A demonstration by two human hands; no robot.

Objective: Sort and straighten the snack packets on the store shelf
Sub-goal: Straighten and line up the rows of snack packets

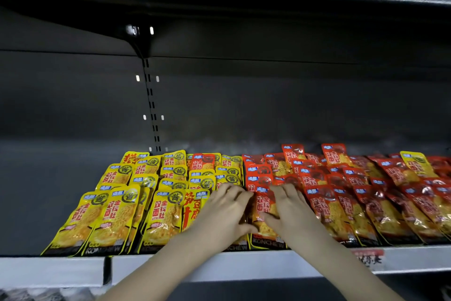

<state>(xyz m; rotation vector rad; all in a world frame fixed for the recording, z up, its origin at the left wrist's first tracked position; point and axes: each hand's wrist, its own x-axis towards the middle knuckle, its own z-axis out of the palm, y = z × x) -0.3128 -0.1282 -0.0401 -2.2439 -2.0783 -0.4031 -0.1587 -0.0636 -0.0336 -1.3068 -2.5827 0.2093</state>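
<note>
Our left hand [227, 212] and right hand [289, 210] lie nearly flat with fingers loosely spread. They grip nothing and press the side edges of one red packet [264, 205] lying between them on the shelf [244, 264]. We judge it light, floppy and slick, best nudged by its sealed edges. Yellow packets [117, 212] lie left of the left hand, and a stray yellow packet [417, 164] lies far beyond the right.

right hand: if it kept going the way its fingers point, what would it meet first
The right hand would likely meet the overlapping red packets lying just beyond it; depth is unclear.
</note>
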